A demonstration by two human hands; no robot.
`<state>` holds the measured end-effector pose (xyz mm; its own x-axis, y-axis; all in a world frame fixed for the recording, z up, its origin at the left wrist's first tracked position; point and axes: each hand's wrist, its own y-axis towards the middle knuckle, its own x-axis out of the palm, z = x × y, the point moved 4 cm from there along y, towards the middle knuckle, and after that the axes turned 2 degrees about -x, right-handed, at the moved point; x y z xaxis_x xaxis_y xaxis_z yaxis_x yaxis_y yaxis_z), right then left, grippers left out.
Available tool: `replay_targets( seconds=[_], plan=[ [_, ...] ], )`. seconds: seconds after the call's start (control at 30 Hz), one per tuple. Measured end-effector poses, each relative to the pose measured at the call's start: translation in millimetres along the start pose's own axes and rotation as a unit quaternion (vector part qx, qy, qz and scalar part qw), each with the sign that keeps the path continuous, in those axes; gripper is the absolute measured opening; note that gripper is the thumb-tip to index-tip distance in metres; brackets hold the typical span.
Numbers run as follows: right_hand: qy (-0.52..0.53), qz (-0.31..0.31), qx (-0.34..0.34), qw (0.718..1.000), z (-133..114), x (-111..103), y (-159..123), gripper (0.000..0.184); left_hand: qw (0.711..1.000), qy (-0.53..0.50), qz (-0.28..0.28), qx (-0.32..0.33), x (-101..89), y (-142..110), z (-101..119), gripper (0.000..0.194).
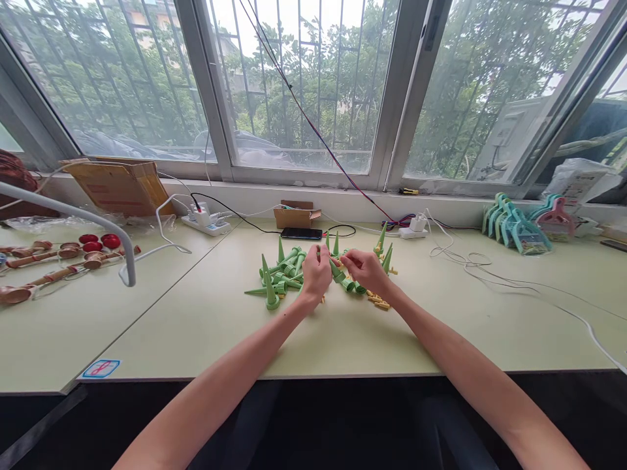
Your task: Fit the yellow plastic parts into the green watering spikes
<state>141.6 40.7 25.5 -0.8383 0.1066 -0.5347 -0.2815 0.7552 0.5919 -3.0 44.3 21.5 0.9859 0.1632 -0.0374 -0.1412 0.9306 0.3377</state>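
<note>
My left hand point(317, 271) is closed in a pinch over the middle of a pile of green plastic spikes point(271, 290). A green tip shows just above its fingers, and it seems to grip a spike mostly hidden by the hand. Close by on the right, my right hand point(366, 270) has thumb and forefinger pressed together; whatever is between them is too small to make out. Some spikes stand on their round bases, while others lie on their sides. Small yellow plastic pieces point(379, 301) are scattered beneath my right hand.
Behind the pile lie a black phone point(301, 234) and an open cardboard box point(296, 214). Wooden kendama toys point(93, 260) lie at left, near a bent white metal bar point(128, 261). White cables point(490, 267) cross the right side, before teal hangers point(514, 225).
</note>
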Motion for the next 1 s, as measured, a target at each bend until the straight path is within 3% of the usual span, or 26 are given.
replay_targets(
  seconds=[0.57,1.0],
  plan=[
    [0.042,-0.014,-0.012,0.999,0.8,1.9,0.8,0.028,1.000,-0.008,0.019,0.010,-2.3,2.9,0.2,0.036],
    [0.043,-0.025,-0.006,0.999,-0.5,2.2,-0.5,0.030,1.000,-0.006,0.015,0.005,-2.6,1.4,3.3,0.035]
  ],
)
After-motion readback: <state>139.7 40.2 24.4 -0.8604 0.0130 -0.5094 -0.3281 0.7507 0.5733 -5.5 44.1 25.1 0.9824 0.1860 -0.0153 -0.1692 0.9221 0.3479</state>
